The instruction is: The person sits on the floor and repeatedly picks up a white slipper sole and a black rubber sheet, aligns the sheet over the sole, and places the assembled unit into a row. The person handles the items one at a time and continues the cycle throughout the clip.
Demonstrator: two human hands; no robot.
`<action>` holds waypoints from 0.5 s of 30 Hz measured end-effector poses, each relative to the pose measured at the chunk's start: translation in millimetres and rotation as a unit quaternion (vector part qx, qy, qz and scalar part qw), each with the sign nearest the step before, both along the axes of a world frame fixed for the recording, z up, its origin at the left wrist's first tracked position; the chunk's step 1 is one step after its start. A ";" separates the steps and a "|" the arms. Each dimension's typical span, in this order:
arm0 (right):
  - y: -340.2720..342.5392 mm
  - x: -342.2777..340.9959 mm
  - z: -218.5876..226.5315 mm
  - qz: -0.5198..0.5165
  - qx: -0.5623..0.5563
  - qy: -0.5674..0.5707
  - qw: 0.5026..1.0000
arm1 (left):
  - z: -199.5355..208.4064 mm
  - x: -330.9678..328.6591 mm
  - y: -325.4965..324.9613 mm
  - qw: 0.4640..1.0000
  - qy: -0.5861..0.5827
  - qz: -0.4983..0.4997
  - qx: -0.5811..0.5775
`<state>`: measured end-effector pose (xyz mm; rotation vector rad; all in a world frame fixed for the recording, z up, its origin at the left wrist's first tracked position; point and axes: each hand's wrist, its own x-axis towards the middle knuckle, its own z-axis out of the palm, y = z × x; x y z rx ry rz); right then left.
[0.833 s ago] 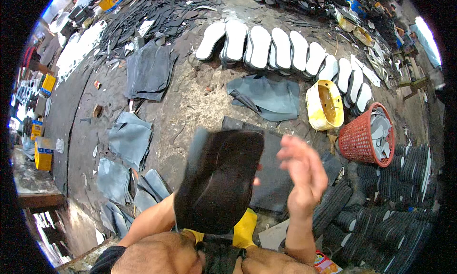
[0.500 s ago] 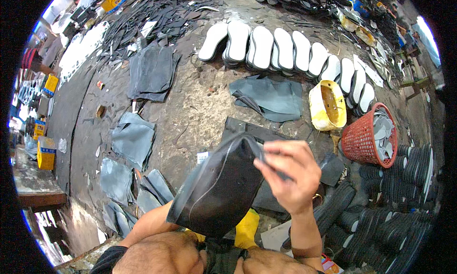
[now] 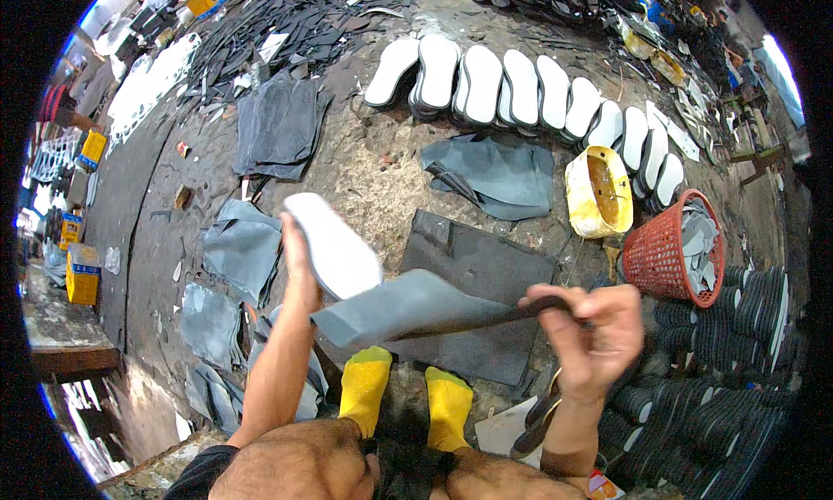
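My left hand (image 3: 297, 259) grips a white-topped shoe sole (image 3: 334, 244) from its left side, holding it above the floor. A grey rubber sheet (image 3: 416, 305) runs from the sole's lower end across to my right hand (image 3: 594, 335). The fingers of that hand pinch the sheet's dark, curled end. Whether the sheet is stuck to the sole, I cannot tell. Beneath the sheet, a dark flat mat (image 3: 473, 261) lies on the floor in front of my yellow-socked feet (image 3: 363, 387).
White-topped soles (image 3: 482, 83) stand in a curved row of stacks at the far side. A yellow container (image 3: 574, 200) and a red basket (image 3: 651, 266) of grey cut pieces stand to the right, with dark sole stacks (image 3: 685, 413) nearer. Rubber sheets (image 3: 239, 253) lie at left.
The white sole and my left hand have come into view. The sheet has swung from upright to stretched sideways, and my right hand has moved right and down with its end.
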<state>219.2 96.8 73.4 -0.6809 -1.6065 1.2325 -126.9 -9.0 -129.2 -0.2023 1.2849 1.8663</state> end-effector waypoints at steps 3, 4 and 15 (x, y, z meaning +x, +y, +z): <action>1.8 15.8 0.3 -0.122 0.161 -0.057 0.978 | -14.5 -70.8 -22.1 0.981 0.055 0.183 -0.030; 1.5 21.4 -1.8 -0.094 0.200 -0.065 0.973 | -13.2 -75.9 -29.8 0.984 0.085 0.156 0.027; -99.2 -42.8 -153.3 0.126 0.077 -0.387 0.910 | 74.3 68.6 0.3 0.996 0.064 0.042 0.033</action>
